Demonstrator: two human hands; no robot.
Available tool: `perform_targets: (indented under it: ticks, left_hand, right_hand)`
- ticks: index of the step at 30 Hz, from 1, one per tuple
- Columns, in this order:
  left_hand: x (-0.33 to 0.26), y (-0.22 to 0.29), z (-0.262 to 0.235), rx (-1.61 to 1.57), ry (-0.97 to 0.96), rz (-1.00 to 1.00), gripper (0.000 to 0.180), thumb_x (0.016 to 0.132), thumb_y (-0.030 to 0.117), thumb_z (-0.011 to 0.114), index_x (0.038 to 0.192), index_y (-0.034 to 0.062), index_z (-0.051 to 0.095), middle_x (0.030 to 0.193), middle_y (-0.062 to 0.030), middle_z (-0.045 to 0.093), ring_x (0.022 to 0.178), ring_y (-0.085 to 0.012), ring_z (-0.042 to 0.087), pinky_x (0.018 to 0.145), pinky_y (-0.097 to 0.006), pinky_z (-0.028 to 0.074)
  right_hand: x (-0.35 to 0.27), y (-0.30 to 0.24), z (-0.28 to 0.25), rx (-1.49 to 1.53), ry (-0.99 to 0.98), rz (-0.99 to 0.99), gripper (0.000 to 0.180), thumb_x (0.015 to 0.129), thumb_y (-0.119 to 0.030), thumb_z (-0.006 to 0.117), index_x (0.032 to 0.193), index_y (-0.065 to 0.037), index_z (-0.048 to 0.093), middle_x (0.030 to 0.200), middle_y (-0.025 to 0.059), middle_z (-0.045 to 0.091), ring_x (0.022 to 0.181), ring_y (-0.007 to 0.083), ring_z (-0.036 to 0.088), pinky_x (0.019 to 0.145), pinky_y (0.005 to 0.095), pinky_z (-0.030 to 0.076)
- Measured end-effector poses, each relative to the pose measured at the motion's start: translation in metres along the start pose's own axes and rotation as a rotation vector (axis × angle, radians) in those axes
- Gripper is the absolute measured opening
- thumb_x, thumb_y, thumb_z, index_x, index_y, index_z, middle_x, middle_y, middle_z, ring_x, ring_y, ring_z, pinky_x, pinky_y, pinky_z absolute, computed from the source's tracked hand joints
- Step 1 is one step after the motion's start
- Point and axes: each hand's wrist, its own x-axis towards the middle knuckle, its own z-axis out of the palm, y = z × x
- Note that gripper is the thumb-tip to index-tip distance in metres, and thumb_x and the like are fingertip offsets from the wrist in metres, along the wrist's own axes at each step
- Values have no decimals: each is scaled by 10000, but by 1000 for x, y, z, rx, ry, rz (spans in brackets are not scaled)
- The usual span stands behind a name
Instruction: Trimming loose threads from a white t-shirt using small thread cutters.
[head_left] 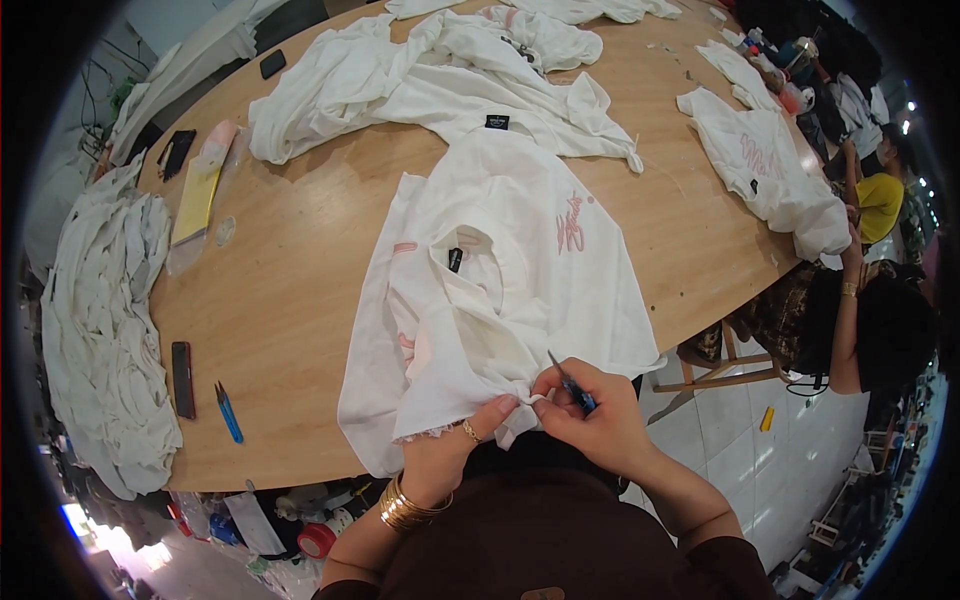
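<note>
we have the white shirt [500, 270] spread on the wooden table [300, 260], its near hem bunched at the table edge in front of us. our left hand [450, 450] pinches that hem, fingers closed on the cloth. our right hand [590, 415] grips small blue snips [572, 385]. the cloth looks light, soft and floppy, so we judge it best held taut close to the blades.

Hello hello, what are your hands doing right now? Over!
Left hand pinching hem of white shirt. Right hand gripping small blue thread snips at that hem. Nothing blocking; spare blue snips lie left on wooden table.
</note>
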Motion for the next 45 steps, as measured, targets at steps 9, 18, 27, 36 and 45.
perform_targets:
  ticks: [9,18,27,36,45]
  left_hand:
    - [0,3,7,-191,57,-35,232,725,-5,703,934,-22,605,867,-63,642,765,-128,598,695,-246,474]
    - [0,1,9,-182,53,-50,247,726,-4,700,950,-8,596,864,-63,636,782,-134,594,690,-254,473]
    - [2,-11,-7,-486,-187,-550,208,816,128,646,979,11,596,883,-89,634,780,-181,608,587,-278,491]
    - [3,-3,-8,-336,-191,-417,202,854,128,604,1014,6,586,929,-97,629,848,-207,619,628,-280,515]
    - [-1,1,-1,-353,-182,-322,288,857,136,609,1090,-17,538,1039,-131,606,994,-265,598,813,-341,511]
  right_hand:
    - [6,5,2,240,53,39,176,814,-147,643,931,-32,579,688,-54,457,596,29,375,554,184,328]
    - [-7,7,3,-397,153,-310,291,749,-95,682,1011,-59,561,816,65,602,610,173,595,532,274,469]
    - [0,7,5,-83,162,-237,73,825,-36,599,892,-8,606,650,-15,524,568,23,407,510,185,345]
    - [1,5,-2,80,21,-14,142,829,-108,595,922,-2,580,719,23,564,668,58,491,609,215,407]
    - [0,6,-2,98,112,2,148,844,-115,608,940,-7,573,690,-11,501,596,47,410,558,190,353]
